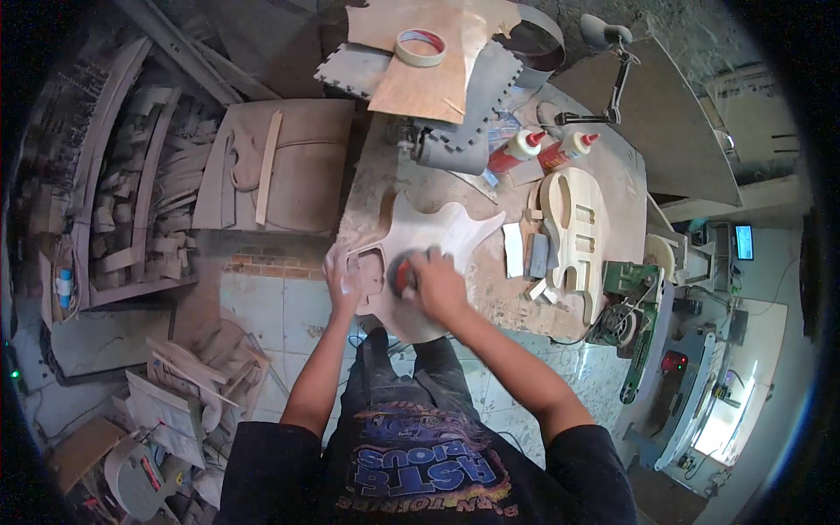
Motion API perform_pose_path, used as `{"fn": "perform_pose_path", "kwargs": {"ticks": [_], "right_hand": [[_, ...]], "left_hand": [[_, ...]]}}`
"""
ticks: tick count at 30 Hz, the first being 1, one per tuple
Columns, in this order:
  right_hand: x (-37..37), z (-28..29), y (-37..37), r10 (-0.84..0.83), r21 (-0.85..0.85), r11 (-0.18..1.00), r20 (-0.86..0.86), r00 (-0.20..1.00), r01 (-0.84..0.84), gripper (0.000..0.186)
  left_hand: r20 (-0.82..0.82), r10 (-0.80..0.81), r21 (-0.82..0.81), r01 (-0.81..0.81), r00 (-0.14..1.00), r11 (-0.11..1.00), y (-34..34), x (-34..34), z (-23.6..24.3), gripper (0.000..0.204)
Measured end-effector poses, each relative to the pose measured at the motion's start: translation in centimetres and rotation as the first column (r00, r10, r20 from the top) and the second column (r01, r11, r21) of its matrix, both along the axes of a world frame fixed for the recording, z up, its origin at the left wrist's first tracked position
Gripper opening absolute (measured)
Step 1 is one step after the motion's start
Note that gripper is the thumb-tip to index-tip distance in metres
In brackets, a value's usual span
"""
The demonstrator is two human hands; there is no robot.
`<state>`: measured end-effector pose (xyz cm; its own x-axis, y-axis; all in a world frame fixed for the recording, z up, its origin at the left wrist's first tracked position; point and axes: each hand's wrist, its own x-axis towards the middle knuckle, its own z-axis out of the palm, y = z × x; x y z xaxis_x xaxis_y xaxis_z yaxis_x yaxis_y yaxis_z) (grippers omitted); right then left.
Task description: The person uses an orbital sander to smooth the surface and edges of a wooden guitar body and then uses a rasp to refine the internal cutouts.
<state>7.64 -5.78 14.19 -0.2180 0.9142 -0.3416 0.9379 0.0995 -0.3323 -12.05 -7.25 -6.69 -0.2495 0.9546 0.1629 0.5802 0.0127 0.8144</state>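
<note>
A pale, pointed-horn guitar body with a recessed cavity lies at the bench's front edge. My left hand grips its left edge beside the cavity. My right hand is closed on a red sanding tool on the body's face, partly hidden by the fingers and slightly blurred. To the right are a second guitar body with cutouts, a white pad and grey sanding blocks. Two white glue bottles with red caps stand behind them.
The bench carries foam mats, boards, a tape roll and a lamp arm at the back. A green machine is at its right. Wood offcuts fill a rack at left and a pile on the floor.
</note>
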Motion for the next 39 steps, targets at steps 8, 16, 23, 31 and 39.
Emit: {"fn": "perform_pose_path", "kwargs": {"ticks": [8,16,23,31,39], "right_hand": [[0.5,-1.5,5.3,-0.091,0.052,0.994,-0.059,0.994,0.094,0.061],[0.5,-1.2,3.2,-0.065,0.059,0.996,-0.033,0.997,0.067,0.058],[3.4,-2.3,7.4,-0.157,0.082,0.983,-0.093,0.983,0.165,0.056],[1.0,-0.2,0.6,-0.043,0.013,0.999,0.0,0.999,0.043,0.061],[7.5,-0.5,10.8,-0.146,0.274,0.95,-0.04,0.988,0.151,0.056]], "left_hand": [[-0.012,-0.033,0.021,0.034,0.999,0.999,0.4,0.4,0.8,0.032],[-0.013,0.011,-0.086,-0.012,1.0,0.996,0.3,0.6,1.3,0.032],[0.006,0.051,-0.013,-0.051,0.999,0.999,0.7,1.2,1.3,0.025],[-0.043,0.039,-0.073,-0.042,0.998,0.996,0.3,0.8,1.6,0.034],[-0.011,0.048,-0.09,-0.049,0.999,0.995,0.5,1.0,1.6,0.028]]}}
